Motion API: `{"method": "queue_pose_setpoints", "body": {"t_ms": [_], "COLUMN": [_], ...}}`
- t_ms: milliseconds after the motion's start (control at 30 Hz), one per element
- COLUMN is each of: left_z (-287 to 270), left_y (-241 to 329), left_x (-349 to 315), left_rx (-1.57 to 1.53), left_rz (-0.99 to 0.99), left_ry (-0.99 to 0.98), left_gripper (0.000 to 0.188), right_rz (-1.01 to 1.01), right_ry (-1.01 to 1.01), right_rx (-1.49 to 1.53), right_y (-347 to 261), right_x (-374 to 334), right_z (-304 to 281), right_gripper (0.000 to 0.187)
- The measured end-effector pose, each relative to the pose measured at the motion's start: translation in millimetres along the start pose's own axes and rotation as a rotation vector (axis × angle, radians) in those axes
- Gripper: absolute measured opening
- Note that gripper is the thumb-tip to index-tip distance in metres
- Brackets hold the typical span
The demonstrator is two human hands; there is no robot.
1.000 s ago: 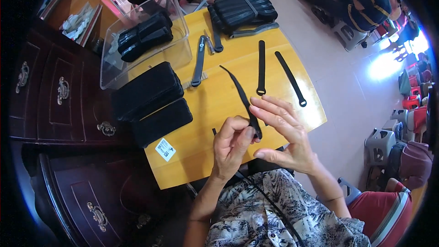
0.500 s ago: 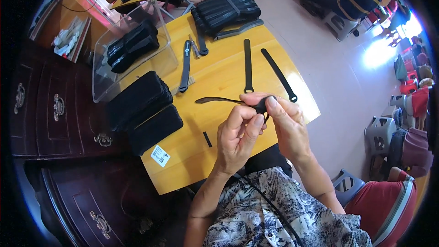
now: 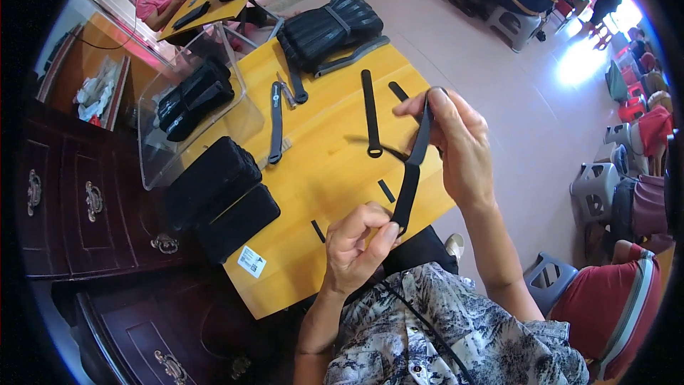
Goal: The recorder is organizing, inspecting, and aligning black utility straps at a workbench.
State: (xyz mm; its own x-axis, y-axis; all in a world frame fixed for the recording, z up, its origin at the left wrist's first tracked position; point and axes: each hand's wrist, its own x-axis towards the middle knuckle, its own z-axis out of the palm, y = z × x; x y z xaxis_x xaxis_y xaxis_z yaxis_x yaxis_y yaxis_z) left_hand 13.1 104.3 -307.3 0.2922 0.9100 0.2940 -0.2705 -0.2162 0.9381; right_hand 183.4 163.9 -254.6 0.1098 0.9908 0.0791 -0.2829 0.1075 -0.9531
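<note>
A black hook-and-loop strap [image 3: 408, 189] is stretched between my two hands above the near right part of the yellow table [image 3: 335, 178]. My left hand [image 3: 356, 246] pinches its lower end between thumb and fingers. Higher up, my right hand [image 3: 464, 139] grips the upper end, where the strap bends over the fingertips. A thinner dark tail reaches leftward from behind the strap. Beyond the hands lie a black strap with a ringed end [image 3: 370, 114] and another black strap [image 3: 397, 90], partly hidden by my right hand. Two short black strips [image 3: 386, 191] [image 3: 318, 232] rest on the tabletop.
Stacked black bundles [image 3: 214, 178] and a white label [image 3: 251, 262] lie along the left side. Behind are a clear bin [image 3: 249, 125], a grey strap [image 3: 276, 128], a pen-like tool [image 3: 286, 91] and a large black strap bundle [image 3: 331, 25]. Dark drawers [image 3: 92, 207] stand left; a person sits beyond.
The hands have moved apart, the right up and the left down, and the strap now extends between them. A second short black strip now shows on the table. The whole view has shifted slightly.
</note>
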Motion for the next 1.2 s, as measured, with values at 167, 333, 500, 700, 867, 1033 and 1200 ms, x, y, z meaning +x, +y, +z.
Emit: {"method": "queue_pose_setpoints", "body": {"t_ms": [167,333,500,700,867,1033,1200], "left_z": [-15.0,-14.6,-5.3,-8.9,-9.2,5.9,14.7], "left_y": [5.3,5.3,14.0,10.2,11.7,16.2,27.1], "left_x": [8.5,16.0,20.4,13.0,10.6,13.1,23.3], "left_rx": [-0.135,-0.390,-0.294,-0.476,-0.194,-0.152,-0.001], "left_rz": [-0.157,-0.248,-0.222,-0.381,-0.179,-0.282,-0.342], "left_ry": [-0.053,-0.148,-0.025,0.075,0.119,0.115,0.115], "left_gripper": [0.013,0.055,0.037,0.029,0.031,0.024,0.023], "right_rz": [-0.177,-0.478,-0.420,-0.298,-0.660,-0.573,-0.116], "right_ry": [-0.108,-0.245,-0.338,-0.379,-0.418,-0.368,-0.034], "right_rx": [-0.226,-0.517,-0.601,-0.496,-0.727,-0.745,-0.339], "right_y": [-1.9,-1.6,-9.0,1.4,5.7,14.6,9.2], "right_x": [-17.0,-21.4,-30.7,-27.8,-31.0,-33.1,-16.6], "right_z": [10.9,15.7,20.0,11.0,15.1,12.3,18.7], "right_gripper": [0.027,0.015,0.011,0.023,0.039,0.025,0.033]}}
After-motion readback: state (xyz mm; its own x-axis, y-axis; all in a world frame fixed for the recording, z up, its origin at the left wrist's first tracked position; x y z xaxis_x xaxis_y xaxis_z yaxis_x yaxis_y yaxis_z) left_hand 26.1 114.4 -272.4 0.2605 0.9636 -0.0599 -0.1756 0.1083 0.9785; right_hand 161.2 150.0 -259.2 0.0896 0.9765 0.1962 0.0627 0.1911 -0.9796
